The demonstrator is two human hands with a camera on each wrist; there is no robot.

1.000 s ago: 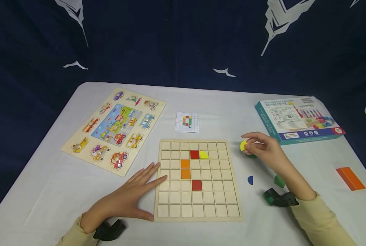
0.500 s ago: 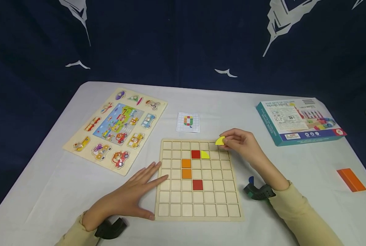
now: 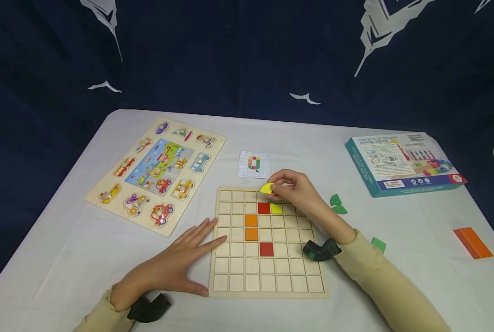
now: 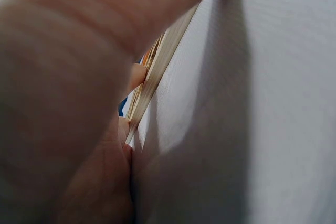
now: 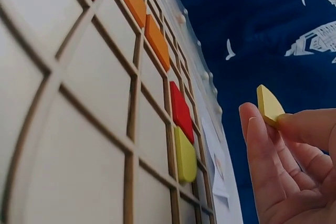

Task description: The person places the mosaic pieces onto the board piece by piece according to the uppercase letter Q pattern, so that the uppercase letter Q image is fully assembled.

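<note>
My right hand point(image 3: 292, 188) pinches a yellow quarter-circle tile point(image 3: 266, 188) between thumb and fingers, raised over the top rows of the wooden grid board point(image 3: 267, 281). In the right wrist view that yellow tile point(image 5: 269, 105) is apart from the board. Set in the board are two red squares, the upper red square point(image 3: 264, 208) and the lower red square point(image 3: 266, 249), two stacked orange squares point(image 3: 251, 227), and a yellow quarter-circle point(image 3: 276, 209) right of the upper red one. My left hand point(image 3: 169, 260) lies spread at the board's left edge, fingertips and thumb touching it.
A small pattern card point(image 3: 253, 164) lies behind the board. To the right are two dark green quarter-circle tiles point(image 3: 337, 204), a green tile point(image 3: 378, 245) and an orange block point(image 3: 473, 243). A vehicle puzzle board point(image 3: 155, 175) lies at left, a teal box point(image 3: 404, 163) at back right.
My right hand has carried the yellow quarter-circle leftward from the table at the right to above the board's top rows. My left hand stays at the board's edge.
</note>
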